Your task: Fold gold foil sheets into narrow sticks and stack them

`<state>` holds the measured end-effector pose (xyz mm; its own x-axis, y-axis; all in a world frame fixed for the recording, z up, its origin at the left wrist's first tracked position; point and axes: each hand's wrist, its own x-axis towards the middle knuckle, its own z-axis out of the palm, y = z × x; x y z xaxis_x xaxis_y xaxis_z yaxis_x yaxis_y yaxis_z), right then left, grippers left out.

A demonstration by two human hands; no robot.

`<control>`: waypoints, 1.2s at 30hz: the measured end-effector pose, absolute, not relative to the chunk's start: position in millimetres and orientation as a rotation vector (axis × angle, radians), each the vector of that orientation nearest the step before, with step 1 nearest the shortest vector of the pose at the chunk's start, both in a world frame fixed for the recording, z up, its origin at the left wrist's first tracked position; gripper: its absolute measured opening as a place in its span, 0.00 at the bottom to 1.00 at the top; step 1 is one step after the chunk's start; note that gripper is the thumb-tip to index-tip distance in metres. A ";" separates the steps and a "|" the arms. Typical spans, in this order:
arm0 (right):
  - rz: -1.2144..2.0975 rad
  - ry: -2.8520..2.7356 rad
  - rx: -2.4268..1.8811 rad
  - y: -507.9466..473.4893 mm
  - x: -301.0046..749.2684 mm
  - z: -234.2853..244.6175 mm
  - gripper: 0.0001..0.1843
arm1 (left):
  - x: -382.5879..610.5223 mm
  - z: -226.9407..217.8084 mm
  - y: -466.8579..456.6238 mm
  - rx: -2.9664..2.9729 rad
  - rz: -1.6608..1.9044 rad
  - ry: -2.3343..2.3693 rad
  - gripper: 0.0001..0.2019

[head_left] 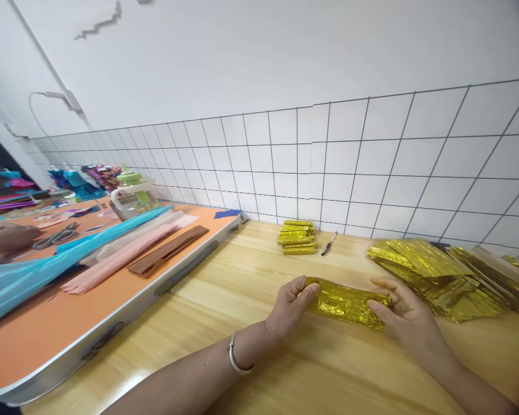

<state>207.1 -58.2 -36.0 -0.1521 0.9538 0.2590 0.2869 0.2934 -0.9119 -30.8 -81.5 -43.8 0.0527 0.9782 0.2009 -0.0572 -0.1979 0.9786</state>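
The person's left forearm, a silver bangle (234,356) at the wrist, crosses the wooden bench (225,300). A heap of loose gold foil (441,274) lies just right of the hands. At mid-bench, the left hand (290,305) and right hand (404,314) each close their grip on one end of a folded gold foil strip (343,302). A stack of folded strips (296,237) and a pen (329,244) sit near the wall.

Shiny gold folded foil (346,304), crinkled and glittering, and a matching gold stack of bars (296,237) behind. More gold sheets (441,276) at right. Pale wood-grain surface (225,311); orange board (47,328) carrying blue, pink and brown paper strips (112,253). White wall tiles (372,161), dark grid lines.
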 end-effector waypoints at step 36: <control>0.835 -1.704 -1.157 -60.0 210.9 -44.5 0.15 | -30.8 -62.9 -72.9 1.317 1.487 1.046 0.12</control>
